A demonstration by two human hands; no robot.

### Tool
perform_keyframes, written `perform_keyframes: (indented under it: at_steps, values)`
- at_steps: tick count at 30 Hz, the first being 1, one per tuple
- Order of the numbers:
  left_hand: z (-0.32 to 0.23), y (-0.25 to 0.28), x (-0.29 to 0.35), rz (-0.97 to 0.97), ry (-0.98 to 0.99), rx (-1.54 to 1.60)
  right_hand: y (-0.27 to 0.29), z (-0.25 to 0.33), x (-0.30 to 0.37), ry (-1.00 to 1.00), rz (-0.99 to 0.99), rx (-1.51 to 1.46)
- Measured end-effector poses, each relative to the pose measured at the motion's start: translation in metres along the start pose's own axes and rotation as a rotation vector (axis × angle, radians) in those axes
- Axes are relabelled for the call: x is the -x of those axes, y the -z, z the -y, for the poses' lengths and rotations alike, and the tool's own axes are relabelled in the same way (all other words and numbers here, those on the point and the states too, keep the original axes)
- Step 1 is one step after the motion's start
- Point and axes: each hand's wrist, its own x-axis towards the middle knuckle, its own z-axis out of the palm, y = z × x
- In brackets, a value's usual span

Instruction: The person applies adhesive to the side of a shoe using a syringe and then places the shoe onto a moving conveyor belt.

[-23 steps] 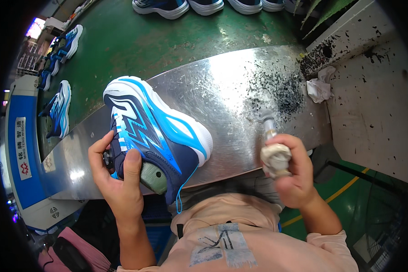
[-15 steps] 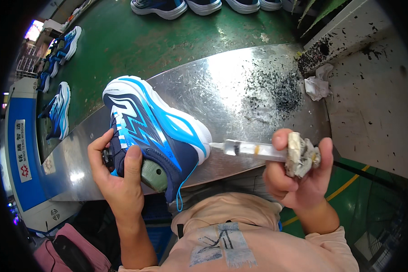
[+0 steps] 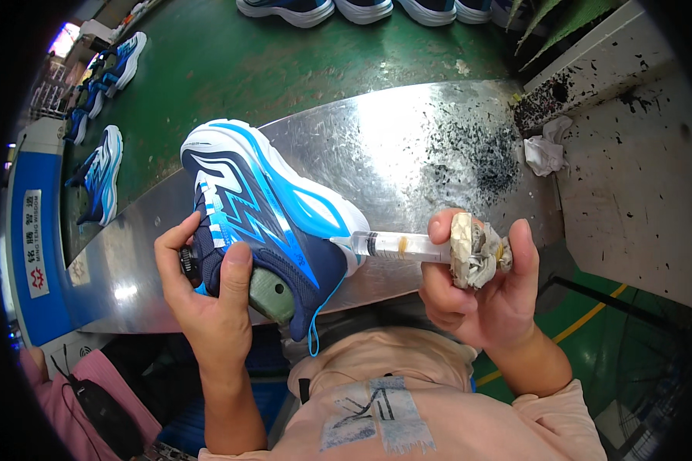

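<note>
My left hand grips a blue and white running shoe around its lace and collar area, holding it tilted on its side above the metal tabletop. A green shoe last fills the shoe's opening, and a light blue loop dangles from the heel. In my right hand is a clear plastic syringe, its plunger end wrapped in a whitish, crumpled wad. The syringe's tip meets the shoe near the heel, where the upper joins the white sole; whether anything comes out is too small to tell.
The shiny metal plate has dark specks at its right. Crumpled white tissue lies by a stained panel. Beyond runs a green surface with more shoes at left and far edge. A blue and white machine stands left.
The syringe has moved left, so its tip now reaches further over the shoe's heel side. The shoe and my left hand have shifted only slightly.
</note>
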Motion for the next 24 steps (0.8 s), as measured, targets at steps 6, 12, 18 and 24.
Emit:
perform_keyframes:
  at_steps: [6, 12, 18, 24]
  values:
    - [0.001, 0.001, -0.001, -0.001, -0.018, -0.028, -0.010, 0.007, 0.004, -0.042, -0.061, 0.350]
    - [0.001, 0.000, 0.000, 0.006, -0.002, -0.013, -0.019, 0.009, 0.013, -0.061, -0.106, 0.478]
    - [0.008, 0.002, 0.003, -0.012, 0.008, 0.016, -0.012, 0.026, 0.014, 0.175, 0.057, 0.362]
    - [0.008, 0.005, 0.011, -0.061, 0.267, 0.499, 0.027, 0.043, 0.002, 0.532, -0.226, 0.918]
